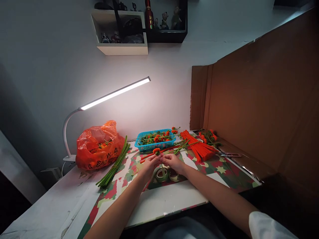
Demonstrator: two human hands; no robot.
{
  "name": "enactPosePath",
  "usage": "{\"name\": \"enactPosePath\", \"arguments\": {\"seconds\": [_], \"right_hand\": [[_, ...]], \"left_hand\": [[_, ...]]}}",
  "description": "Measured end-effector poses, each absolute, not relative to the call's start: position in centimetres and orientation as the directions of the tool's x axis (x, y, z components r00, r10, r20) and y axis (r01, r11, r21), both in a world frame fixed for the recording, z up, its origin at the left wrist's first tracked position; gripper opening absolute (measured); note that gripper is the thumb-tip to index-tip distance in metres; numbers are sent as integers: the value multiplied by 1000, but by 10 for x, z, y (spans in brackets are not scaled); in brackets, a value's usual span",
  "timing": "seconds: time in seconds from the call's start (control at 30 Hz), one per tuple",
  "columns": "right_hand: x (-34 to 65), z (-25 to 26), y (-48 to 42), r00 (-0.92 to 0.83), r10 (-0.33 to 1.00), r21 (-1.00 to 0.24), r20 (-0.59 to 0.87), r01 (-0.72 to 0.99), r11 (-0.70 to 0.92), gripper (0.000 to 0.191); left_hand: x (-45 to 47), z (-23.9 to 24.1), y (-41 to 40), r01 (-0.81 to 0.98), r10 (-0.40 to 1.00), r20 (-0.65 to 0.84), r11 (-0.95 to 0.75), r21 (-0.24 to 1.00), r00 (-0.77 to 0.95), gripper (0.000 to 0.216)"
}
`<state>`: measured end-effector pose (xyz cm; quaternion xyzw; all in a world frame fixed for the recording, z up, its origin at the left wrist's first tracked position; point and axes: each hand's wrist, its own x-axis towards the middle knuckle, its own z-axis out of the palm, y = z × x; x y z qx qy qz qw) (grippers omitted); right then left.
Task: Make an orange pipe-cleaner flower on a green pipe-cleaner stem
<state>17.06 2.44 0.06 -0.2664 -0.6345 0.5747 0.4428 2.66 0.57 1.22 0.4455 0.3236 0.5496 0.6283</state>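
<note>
Over the middle of the table, my left hand (151,164) is closed in a pinch on a small orange flower (156,151) with a green base, its head standing up above the fingertips. My right hand (173,162) meets it there, thumb and fingers pressed together on what looks like a pale green strip of tape. That strip seems to run down to a green tape roll (161,175) lying below the hands. A second, paler tape roll (174,176) sits beside it, partly under my right wrist. The flower's stem is hidden by my fingers.
Behind the hands stands a blue basket (156,146) of orange flowers. Left lie a bundle of green stems (113,169), an orange plastic bag (98,149) and a lit lamp (116,93). Right are red-orange strips (199,147), scissors (230,154) and a cardboard wall (254,99).
</note>
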Motion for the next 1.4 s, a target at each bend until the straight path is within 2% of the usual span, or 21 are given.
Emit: {"name": "enactPosePath", "arguments": {"seconds": [0.27, 0.7, 1.03, 1.13, 1.2, 1.23, 1.27, 1.33, 1.4], "right_hand": [[169, 6, 19, -449, 849, -960, 281, -126, 251, 52], [173, 7, 19, -525, 801, -958, 287, -177, 227, 46], [172, 7, 20, -432, 858, -961, 276, -139, 239, 48], [171, 6, 21, -428, 862, -963, 270, -121, 242, 47], [171, 5, 21, -423, 865, -963, 269, -88, 256, 47], [171, 5, 21, -423, 864, -961, 272, -66, 269, 46], [171, 4, 21, -428, 860, -956, 279, -43, 289, 46], [173, 3, 23, -443, 843, -940, 305, 4, 342, 46], [176, 2, 25, -453, 829, -917, 329, 58, 395, 45]], "left_hand": [[27, 13, 6, -410, 993, 14, 37, 911, 121, 37], [28, 16, 1, -457, 960, 3, 130, 880, 278, 38], [22, 14, 8, -299, 982, 124, -77, 951, 144, 30], [17, 16, 8, -69, 972, 234, -231, 970, 28, 30], [12, 20, 5, 256, 882, 469, -441, 860, -54, 38], [10, 23, 3, 436, 798, 602, -542, 718, 0, 41], [8, 26, 0, 572, 714, 687, -623, 533, 138, 42], [5, 32, -5, 668, 611, 661, -712, 217, 436, 32], [5, 37, -9, 678, 589, 587, -730, 91, 555, 24]]}}
